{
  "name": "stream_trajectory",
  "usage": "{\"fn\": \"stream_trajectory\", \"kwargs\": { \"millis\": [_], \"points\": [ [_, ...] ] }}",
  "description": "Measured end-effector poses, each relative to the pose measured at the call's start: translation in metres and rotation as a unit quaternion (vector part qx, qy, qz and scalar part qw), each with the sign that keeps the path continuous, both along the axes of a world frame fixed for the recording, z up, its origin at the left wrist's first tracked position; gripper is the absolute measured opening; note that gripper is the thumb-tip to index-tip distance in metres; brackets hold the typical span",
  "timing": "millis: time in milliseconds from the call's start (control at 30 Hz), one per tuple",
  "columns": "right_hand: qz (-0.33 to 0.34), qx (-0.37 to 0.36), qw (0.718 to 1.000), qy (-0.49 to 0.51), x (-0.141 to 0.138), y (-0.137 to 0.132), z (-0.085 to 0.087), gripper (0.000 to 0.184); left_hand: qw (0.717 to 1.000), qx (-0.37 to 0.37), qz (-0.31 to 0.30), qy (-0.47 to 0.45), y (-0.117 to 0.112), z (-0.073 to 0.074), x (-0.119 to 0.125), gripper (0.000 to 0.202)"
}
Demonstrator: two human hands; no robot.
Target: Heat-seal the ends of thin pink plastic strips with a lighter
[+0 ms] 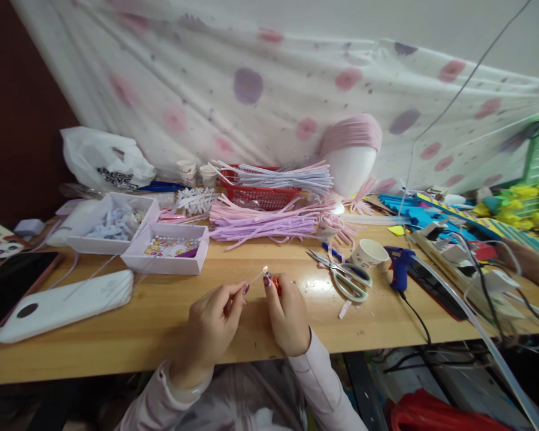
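My left hand [213, 326] pinches the end of a thin pale pink strip [256, 276], perhaps a ribbon; its fingers are closed. My right hand [289, 314] is wrapped round a red lighter [275, 284] with the thumb on its top. A small flame [265, 270] shows at the strip's far tip, just above the lighter. Most of the lighter is hidden by my fingers. Right of my right hand lie scissors [347, 278] with pale handles, their blades slightly apart. Behind my hands are bundles of pink and purple pipe cleaners [269, 222].
A white box of beads [161, 266] and a white power bank [67, 305] stand left. To the right are a paper cup [370, 253], a blue glue gun [399, 267] and power strips [458, 269] with cables. Another person's hand [518, 258] is at the far right.
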State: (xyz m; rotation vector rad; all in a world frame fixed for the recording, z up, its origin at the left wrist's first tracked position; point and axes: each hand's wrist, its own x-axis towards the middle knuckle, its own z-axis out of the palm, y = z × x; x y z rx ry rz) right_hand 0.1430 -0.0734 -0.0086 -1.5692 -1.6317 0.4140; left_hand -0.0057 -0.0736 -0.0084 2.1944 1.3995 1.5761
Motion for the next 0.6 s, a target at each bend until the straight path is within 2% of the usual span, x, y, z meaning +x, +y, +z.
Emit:
{"fn": "stream_trajectory", "kwargs": {
  "millis": [400, 600],
  "points": [
    [0.044, 0.005, 0.998, -0.033, -0.0052, -0.0032, 0.0023, 0.033, 1.0, -0.011, 0.01, 0.006, -0.0007, 0.002, 0.0007, 0.009],
    [0.005, 0.011, 1.0, -0.008, 0.0006, 0.0014, 0.0018, 0.034, 1.0, -0.012, 0.01, -0.001, -0.0005, 0.0007, 0.0006, 0.01]
  ]
}}
